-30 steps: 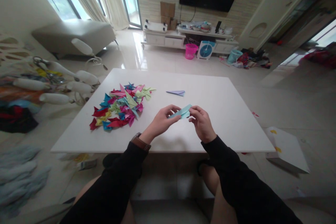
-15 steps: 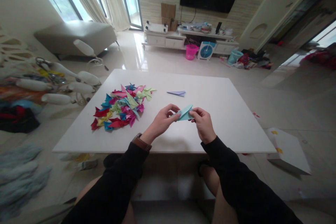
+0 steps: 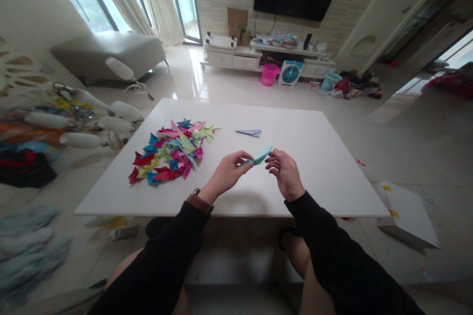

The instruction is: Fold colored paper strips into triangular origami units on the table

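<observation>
A folded light-teal origami paper [image 3: 262,154] is held above the white table [image 3: 306,157], narrow and slanting up to the right. My left hand [image 3: 234,170] pinches its lower left end between thumb and fingers. At the upper right tip, my right hand [image 3: 283,170] has its foremost fingertips against the paper, while its other fingers are loosely curled and apart. Just beyond my hands a folded lavender paper [image 3: 249,133] lies flat on the table. To the left spreads a pile of colourful folded paper pieces [image 3: 172,150], in red, pink, blue, green and yellow.
White lamp arms [image 3: 120,108] stand close to the table's left edge. A white box [image 3: 406,211] sits on the floor at the right. Across the room are a low TV cabinet [image 3: 246,62], a pink basket [image 3: 270,75] and a blue-and-white fan [image 3: 290,73].
The teal paper has turned from showing a broad face to a narrower, tilted shape. My right hand's fingers have loosened and spread somewhat. The left hand keeps its pinch in nearly the same place.
</observation>
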Demonstrator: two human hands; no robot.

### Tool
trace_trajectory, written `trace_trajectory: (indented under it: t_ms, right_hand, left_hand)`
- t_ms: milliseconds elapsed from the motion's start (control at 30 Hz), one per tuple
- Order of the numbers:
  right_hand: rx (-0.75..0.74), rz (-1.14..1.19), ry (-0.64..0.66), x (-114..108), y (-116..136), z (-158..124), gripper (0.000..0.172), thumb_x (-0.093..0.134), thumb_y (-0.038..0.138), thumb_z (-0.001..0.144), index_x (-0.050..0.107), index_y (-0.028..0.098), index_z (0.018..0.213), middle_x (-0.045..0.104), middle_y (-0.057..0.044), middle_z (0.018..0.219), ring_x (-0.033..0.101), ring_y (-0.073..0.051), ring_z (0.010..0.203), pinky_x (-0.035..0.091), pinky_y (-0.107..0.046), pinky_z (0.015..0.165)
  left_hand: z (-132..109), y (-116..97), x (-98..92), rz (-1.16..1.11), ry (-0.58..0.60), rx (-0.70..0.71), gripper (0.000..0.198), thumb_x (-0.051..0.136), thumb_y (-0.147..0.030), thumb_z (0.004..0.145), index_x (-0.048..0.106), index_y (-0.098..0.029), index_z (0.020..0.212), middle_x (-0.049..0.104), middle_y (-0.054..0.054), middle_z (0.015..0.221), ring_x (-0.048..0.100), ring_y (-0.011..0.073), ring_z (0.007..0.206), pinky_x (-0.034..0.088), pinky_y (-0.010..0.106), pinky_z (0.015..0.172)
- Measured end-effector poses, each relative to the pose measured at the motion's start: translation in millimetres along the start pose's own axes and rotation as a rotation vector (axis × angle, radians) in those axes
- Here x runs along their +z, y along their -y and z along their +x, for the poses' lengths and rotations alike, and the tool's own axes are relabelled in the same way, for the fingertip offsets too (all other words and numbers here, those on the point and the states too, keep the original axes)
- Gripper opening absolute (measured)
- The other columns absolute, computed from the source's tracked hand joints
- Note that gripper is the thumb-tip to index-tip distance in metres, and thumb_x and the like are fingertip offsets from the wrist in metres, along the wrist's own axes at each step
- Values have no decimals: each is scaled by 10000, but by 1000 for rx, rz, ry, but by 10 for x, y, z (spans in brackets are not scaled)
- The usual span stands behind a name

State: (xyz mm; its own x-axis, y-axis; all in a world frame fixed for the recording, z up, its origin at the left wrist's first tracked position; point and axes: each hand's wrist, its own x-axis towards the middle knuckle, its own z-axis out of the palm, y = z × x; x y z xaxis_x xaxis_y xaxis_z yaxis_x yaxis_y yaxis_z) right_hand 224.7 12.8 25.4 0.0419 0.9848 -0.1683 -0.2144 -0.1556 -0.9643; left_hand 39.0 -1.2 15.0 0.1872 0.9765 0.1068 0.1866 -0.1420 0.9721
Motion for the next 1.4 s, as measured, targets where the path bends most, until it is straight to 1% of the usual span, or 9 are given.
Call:
trace_trajectory:
  t_ms: [167,300,500,633,767,867,1067,1233,1400]
  right_hand:
    - [34,-47,93,60,-62,-19,427,835,528,674,620,195,834,691,-7,763,626,-129,630,440,-242,557]
    - [-34,-106,130,77,-155,8,403,821,517,707,647,186,857,696,-10,784,630,-131,630,451,-250,557]
    - [-67,-103,119,86,-184,38,382,852,477,662,655,185,810,680,3,702,620,-140,596,430,-258,546]
    - [-74,-64,75,76,-193,47,345,840,455,660,651,192,781,657,15,644,603,-137,572,423,-262,548]
    - [-66,-31,46,81,-196,43,350,845,447,647,631,200,775,626,32,620,594,-130,562,429,-262,556]
    - [-35,6,50,101,-161,28,364,823,481,668,610,210,784,613,37,639,602,-129,564,431,-257,547]
    - [-20,71,123,94,-119,11,380,761,543,756,599,209,833,644,24,716,620,-122,594,462,-244,561]
    - [-71,-57,66,-39,-295,118,336,831,423,691,635,183,821,653,19,683,619,-123,584,507,-260,596]
    - [-2,3,-206,-96,-457,557,302,832,302,627,586,195,765,670,13,697,635,-119,579,545,-253,597]
  left_hand:
    - [38,11,28,-201,15,-31,312,657,-454,891,641,-154,972,707,70,891,717,205,849,556,297,672]
    - [35,3,40,-201,6,-37,330,737,-436,832,653,-141,956,698,61,864,694,182,802,559,293,665]
    - [7,-23,30,-332,24,-91,390,773,-461,798,651,-135,972,714,77,923,680,177,829,581,346,756]
    - [-14,-77,7,-388,18,-125,397,767,-466,808,642,-139,996,713,69,896,671,164,803,553,317,745]
    - [-22,-100,6,-380,10,-137,383,728,-493,828,637,-154,982,689,38,819,641,141,744,508,263,665]
    - [-10,-78,13,-379,4,-127,370,722,-485,823,639,-161,981,699,45,851,657,158,778,522,285,693]
    - [28,-17,7,-53,-58,-38,248,821,-293,695,733,-153,879,747,71,914,659,191,839,513,337,803]
    - [40,41,-20,33,0,-40,225,785,-209,707,746,-164,925,752,74,956,662,184,818,530,332,778]
    - [8,83,-128,118,-98,-28,227,682,-239,804,687,-198,1027,671,87,1127,655,217,994,546,340,806]
